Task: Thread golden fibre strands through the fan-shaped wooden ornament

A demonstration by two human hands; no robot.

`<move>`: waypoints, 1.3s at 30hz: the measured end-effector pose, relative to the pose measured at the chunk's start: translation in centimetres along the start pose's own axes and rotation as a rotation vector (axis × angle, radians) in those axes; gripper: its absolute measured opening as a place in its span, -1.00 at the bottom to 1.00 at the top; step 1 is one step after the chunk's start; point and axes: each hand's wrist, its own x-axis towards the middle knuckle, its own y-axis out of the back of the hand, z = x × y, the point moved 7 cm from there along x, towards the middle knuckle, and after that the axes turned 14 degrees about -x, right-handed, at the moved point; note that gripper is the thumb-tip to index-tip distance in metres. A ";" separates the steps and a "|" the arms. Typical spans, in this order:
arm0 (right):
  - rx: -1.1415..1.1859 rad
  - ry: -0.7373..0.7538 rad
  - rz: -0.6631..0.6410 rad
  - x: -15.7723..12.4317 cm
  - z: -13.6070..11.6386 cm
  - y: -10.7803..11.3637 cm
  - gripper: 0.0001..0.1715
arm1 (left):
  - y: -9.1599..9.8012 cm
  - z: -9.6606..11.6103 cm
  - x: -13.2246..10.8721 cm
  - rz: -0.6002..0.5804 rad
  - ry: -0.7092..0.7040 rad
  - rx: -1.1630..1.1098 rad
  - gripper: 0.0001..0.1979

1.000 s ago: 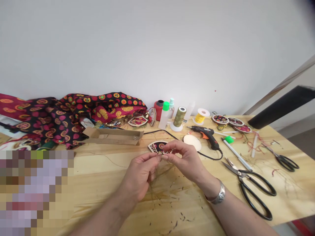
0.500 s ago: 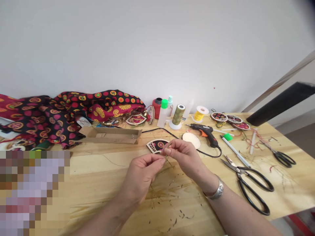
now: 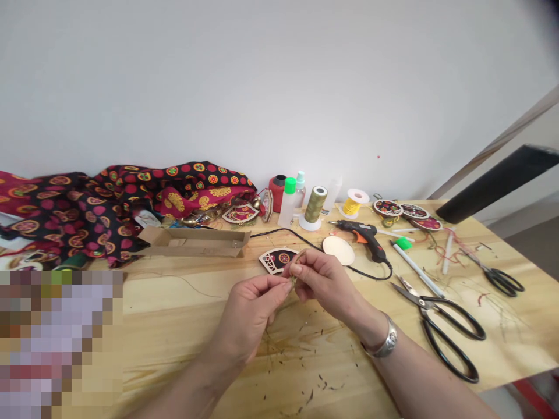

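Note:
Thumb and fingertips of my left hand point(image 3: 257, 305) are pinched together on a thin olive-gold thread point(image 3: 293, 280). My right hand point(image 3: 325, 279) pinches the same thread, its fingertips almost touching those of the left. A small loop of thread shows between them; its exact form is too fine to make out. Just behind the fingers lies a fan-shaped wooden pendant point(image 3: 276, 260) with dark patterned fabric, partly covered by my right hand. A pale round disc point(image 3: 339, 251) rests beyond the right hand.
Large black-handled scissors point(image 3: 454, 334) lie right of my right forearm. Farther back are a glue gun point(image 3: 364, 233), an olive thread spool point(image 3: 315, 205), a yellow spool point(image 3: 354, 203) and a cardboard box point(image 3: 196, 243). Patterned fabric point(image 3: 109, 209) is heaped at left. Thread scraps litter the wood table.
My right fingers have curled slightly inward and closer to the left fingertips, and the thread between them now forms a small loop. The other objects stay in place.

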 end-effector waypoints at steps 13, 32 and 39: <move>-0.182 0.117 0.078 -0.1 -1.1 0.8 -0.78 | 0.3 -0.2 0.0 0.024 0.001 -0.014 -0.82; 0.047 -0.005 -0.065 0.0 0.2 0.0 -0.66 | 0.7 -0.1 0.2 0.099 0.005 -0.133 -0.84; 0.046 -0.053 0.038 0.6 1.5 0.3 -0.76 | 1.1 -0.2 0.3 0.131 -0.021 -0.094 -0.85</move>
